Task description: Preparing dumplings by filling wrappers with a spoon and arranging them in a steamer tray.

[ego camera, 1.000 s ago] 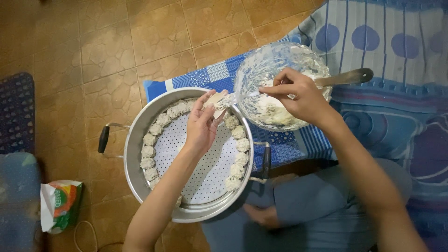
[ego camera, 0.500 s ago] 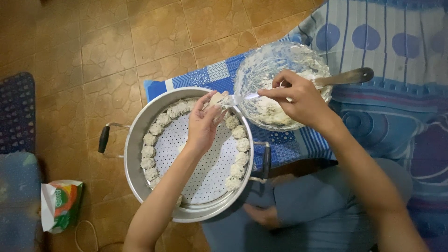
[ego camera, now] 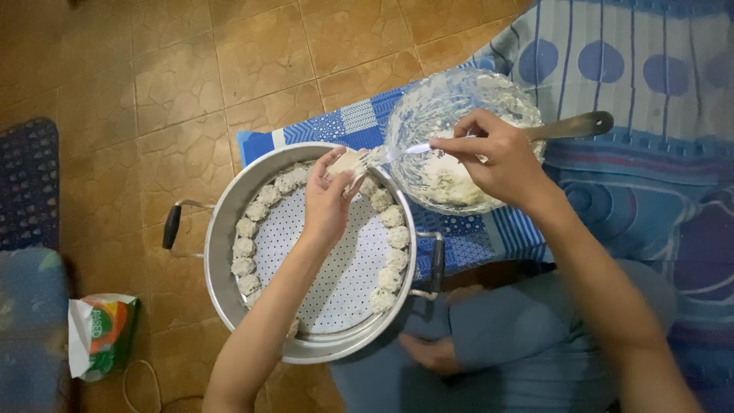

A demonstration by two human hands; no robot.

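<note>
My left hand point(ego camera: 327, 200) hovers over a large metal steamer pot point(ego camera: 222, 229) and cups a pale dumpling wrapper point(ego camera: 348, 163) at its far rim. My right hand point(ego camera: 495, 159) grips a small white plastic spoon point(ego camera: 397, 152) whose tip touches the wrapper. Just behind it stands a clear glass bowl point(ego camera: 451, 103) with pale filling point(ego camera: 449, 183) and a metal spoon handle point(ego camera: 572, 126) sticking out to the right. Several formed dumplings point(ego camera: 246, 246) ring the white perforated tray point(ego camera: 336, 275) inside the pot.
The pot has black side handles point(ego camera: 171, 226) and sits on a brown tiled floor point(ego camera: 191, 69), partly on a blue patterned cloth point(ego camera: 612, 69). My legs in blue-grey trousers point(ego camera: 505, 336) are crossed below. A small printed packet point(ego camera: 103, 333) lies at the lower left beside a dark blue mat point(ego camera: 27, 183).
The spoon in my right hand has moved left from the bowl to the wrapper in my left hand. The left hand stays over the pot's far rim.
</note>
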